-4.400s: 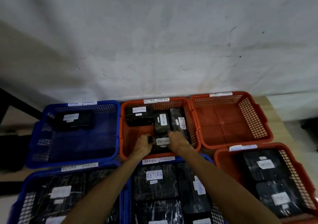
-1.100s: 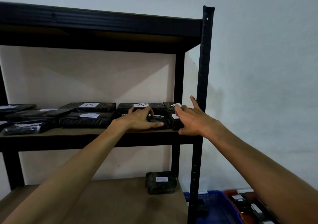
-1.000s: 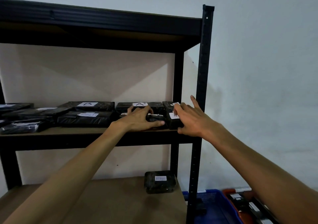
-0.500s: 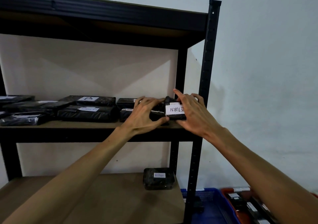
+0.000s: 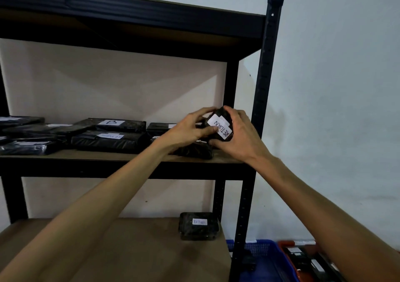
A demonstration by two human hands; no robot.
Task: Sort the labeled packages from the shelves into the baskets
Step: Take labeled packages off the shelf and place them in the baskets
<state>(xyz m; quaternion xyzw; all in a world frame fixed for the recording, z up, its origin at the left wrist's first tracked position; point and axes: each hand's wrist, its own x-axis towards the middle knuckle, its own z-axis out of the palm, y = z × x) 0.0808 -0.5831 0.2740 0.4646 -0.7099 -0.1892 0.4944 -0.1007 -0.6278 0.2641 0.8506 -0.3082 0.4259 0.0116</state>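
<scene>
The black metal shelving rack (image 5: 267, 69) has a bare strip of middle board at its right-hand post. Just above it, the left hand (image 5: 190, 128) and right hand (image 5: 240, 134) together clasp the small black plastic-wrapped package labelled RETURN (image 5: 220, 125), tilted, over another black wrapped package (image 5: 194, 150).

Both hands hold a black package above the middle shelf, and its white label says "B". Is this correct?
Not quite. The head view shows both hands, left hand and right hand, holding the black package above the middle shelf, but its label reads "RETURN", not "B".

Black RETURN-labelled package (image 5: 218, 125) held tilted above the middle shelf (image 5: 121, 155).
</scene>
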